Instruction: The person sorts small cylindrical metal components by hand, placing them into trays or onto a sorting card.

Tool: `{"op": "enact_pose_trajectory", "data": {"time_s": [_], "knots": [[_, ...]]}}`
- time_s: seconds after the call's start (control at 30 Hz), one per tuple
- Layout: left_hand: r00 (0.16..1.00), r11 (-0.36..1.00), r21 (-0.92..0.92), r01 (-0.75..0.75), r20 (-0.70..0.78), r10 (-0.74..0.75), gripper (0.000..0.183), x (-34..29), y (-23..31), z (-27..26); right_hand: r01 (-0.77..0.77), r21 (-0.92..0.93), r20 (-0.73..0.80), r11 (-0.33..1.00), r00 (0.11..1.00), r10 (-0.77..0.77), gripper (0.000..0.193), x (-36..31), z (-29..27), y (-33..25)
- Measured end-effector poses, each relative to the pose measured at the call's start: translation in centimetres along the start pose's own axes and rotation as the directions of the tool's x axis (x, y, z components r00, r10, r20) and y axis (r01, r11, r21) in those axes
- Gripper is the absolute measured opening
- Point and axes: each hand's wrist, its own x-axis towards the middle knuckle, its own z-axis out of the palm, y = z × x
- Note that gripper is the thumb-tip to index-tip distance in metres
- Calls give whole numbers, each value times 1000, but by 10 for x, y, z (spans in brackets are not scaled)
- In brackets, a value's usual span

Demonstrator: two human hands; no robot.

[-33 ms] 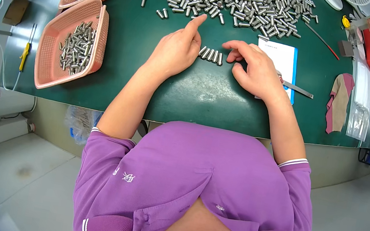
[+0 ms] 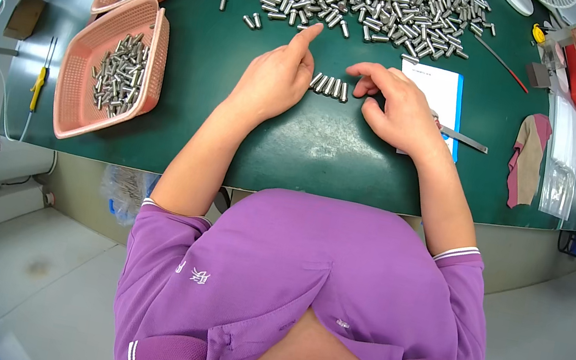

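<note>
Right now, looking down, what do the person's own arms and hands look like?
The left hand and right hand wear no gloves, and no watch or bracelet shows. The forearms are bare up to short purple sleeves, which end in white-striped cuffs.

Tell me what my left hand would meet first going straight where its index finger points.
Probably the near edge of the pile of headed metal pins, just past the index fingertip of your left hand; depth is unclear, so it might pass above them.
</note>
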Motion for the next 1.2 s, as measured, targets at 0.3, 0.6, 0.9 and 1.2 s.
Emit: {"op": "enact_pose_trajectory", "data": {"time_s": [0.3, 0.6, 0.9, 1.2], "knots": [[995, 993, -83, -85, 36, 88, 62, -3, 7, 3, -36, -38, -40, 999, 999, 34, 38, 0, -4, 4], [983, 975, -157, -157, 65, 169, 60, -5, 13, 4, -70, -83, -88, 994, 994, 63, 40, 1, -8, 15], [917, 913, -95, -396, 1, 398, 51, 0, 7, 11, -119, -77, -104, 990, 988, 110, 39, 1, -10, 17], [866, 864, -144, -483, 65, 495, 36, 4, 7, 10, -99, -52, -88, 994, 992, 94, 38, 0, -7, 15]]}}
